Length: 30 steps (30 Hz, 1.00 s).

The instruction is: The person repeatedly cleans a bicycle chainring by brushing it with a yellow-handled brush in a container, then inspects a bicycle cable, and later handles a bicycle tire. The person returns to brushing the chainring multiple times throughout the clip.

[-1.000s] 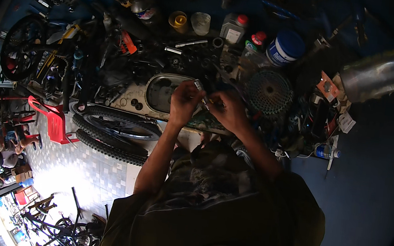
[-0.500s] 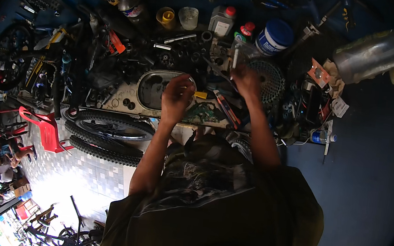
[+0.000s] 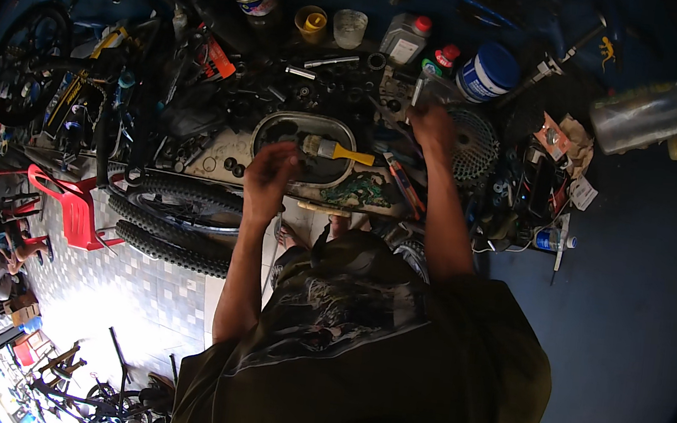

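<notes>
My left hand (image 3: 269, 177) is above the near-left rim of an oval metal tray (image 3: 261, 125), its fingers curled inward; whatever may be between them is hidden. A paintbrush with a yellow handle (image 3: 353, 155) lies across the tray, bristles inside and handle over the right rim. Farther right, my right hand (image 3: 433, 130) is closed around a slim, pale rod (image 3: 416, 93) that sticks up past the fingers. A clear plastic bag (image 3: 444, 90) lies just beyond that hand, and a large bicycle cassette (image 3: 477, 148) sits to its right.
A grey bottle (image 3: 405, 42), a blue-lidded tub (image 3: 488, 74) and a yellow cup (image 3: 310, 26) line the bench's back. Near the front edge lie a greenish chain heap (image 3: 358, 189) and a box cutter (image 3: 405, 187). Tyres (image 3: 175, 214) and a red chair (image 3: 76, 207) stand left below.
My left hand has drawn back leftward and nearer, uncovering the brush in the tray. The right hand and rod have moved slightly farther away. The whole view has shifted a little.
</notes>
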Available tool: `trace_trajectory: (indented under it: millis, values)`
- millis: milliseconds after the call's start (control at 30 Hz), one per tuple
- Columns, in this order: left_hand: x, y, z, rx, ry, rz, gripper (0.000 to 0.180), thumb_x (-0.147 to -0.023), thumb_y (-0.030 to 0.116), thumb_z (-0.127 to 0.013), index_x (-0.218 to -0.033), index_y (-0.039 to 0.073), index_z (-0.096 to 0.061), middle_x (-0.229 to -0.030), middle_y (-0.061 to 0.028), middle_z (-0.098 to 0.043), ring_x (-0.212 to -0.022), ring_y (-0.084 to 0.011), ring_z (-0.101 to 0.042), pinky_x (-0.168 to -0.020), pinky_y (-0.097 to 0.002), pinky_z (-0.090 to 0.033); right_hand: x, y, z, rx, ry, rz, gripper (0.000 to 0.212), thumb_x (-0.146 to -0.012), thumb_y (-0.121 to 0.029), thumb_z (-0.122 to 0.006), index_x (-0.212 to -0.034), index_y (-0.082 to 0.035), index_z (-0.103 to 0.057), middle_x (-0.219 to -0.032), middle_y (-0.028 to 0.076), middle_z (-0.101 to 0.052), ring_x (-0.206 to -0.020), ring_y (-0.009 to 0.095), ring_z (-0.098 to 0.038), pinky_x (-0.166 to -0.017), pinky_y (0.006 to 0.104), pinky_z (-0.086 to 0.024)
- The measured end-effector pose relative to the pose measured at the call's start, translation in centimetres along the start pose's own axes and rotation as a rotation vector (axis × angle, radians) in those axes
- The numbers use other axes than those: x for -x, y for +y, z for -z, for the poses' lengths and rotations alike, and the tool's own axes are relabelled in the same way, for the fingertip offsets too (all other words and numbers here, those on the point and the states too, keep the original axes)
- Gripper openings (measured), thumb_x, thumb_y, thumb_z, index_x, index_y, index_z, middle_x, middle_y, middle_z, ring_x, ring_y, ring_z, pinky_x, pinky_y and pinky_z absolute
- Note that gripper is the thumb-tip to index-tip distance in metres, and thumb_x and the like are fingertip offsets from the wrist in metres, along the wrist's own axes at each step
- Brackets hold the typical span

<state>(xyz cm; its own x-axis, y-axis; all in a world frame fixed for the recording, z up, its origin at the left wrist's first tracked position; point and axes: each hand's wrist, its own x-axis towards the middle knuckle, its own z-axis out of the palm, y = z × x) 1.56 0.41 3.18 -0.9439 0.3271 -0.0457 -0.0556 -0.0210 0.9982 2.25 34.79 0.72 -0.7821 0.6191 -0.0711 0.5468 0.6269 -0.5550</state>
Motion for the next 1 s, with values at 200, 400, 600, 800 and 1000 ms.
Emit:
trace_trajectory:
  millis: [200,400,600,800,1000]
  values:
    - [0.6,0.7,2.2,-0.02,0.035,0.026,0.024,-0.095,0.011,-0.067,-0.116,0.001,-0.064,-0.101,-0.0055,-0.069,-0.086,-0.0097,-0.063,-0.076,-0.0245,-0.051,-1.9,0.1,-2.0,0.071,-0.068,-0.119,0.035,-0.082,-0.035,-0.071,-0.094,-0.002,-0.073,-0.093,0.023,-0.07,-0.092,0.04,-0.067,-0.078,0.0505,-0.05]
    - [1.1,0.7,4.5,-0.043,0.039,0.003,0.024,-0.096,0.013,-0.067,-0.116,0.001,-0.065,-0.101,-0.0052,-0.07,-0.085,-0.0101,-0.064,-0.074,-0.0245,-0.052,-2.2,0.8,-3.4,0.144,-0.012,-0.131,0.042,-0.082,-0.037,-0.075,-0.097,0.001,-0.071,-0.097,0.025,-0.07,-0.095,0.042,-0.067,-0.079,0.0513,-0.052]
    - [1.5,1.6,8.0,-0.058,0.105,-0.03,0.024,-0.096,0.016,-0.066,-0.115,0.001,-0.066,-0.097,-0.0041,-0.069,-0.086,-0.0112,-0.064,-0.074,-0.0254,-0.052,-1.6,0.9,-2.9,0.1,0.007,-0.039,0.055,-0.082,-0.042,-0.072,-0.119,-0.002,-0.064,-0.113,0.026,-0.066,-0.109,0.045,-0.061,-0.09,0.0509,-0.049]
    - [0.8,2.7,14.8,-0.266,0.283,-0.04,0.022,-0.095,0.016,-0.067,-0.111,0.001,-0.069,-0.09,-0.0034,-0.07,-0.08,-0.0097,-0.062,-0.071,-0.0258,-0.05,1.9,-1.5,-0.1,0.219,0.111,0.133,0.048,-0.088,-0.047,-0.063,-0.103,-0.002,-0.072,-0.097,0.025,-0.069,-0.096,0.043,-0.066,-0.082,0.0519,-0.05]
    - [-1.1,-0.1,18.0,-0.719,0.157,-0.053,0.023,-0.085,0.011,-0.072,-0.107,0.006,-0.073,-0.096,-0.013,-0.073,-0.088,-0.0234,-0.072,-0.078,-0.0344,-0.056,9.1,-7.1,0.8,0.052,0.002,0.231,0.031,-0.09,-0.042,-0.065,-0.103,-0.014,-0.072,-0.086,0.009,-0.074,-0.08,0.031,-0.071,-0.07,0.0421,-0.055]
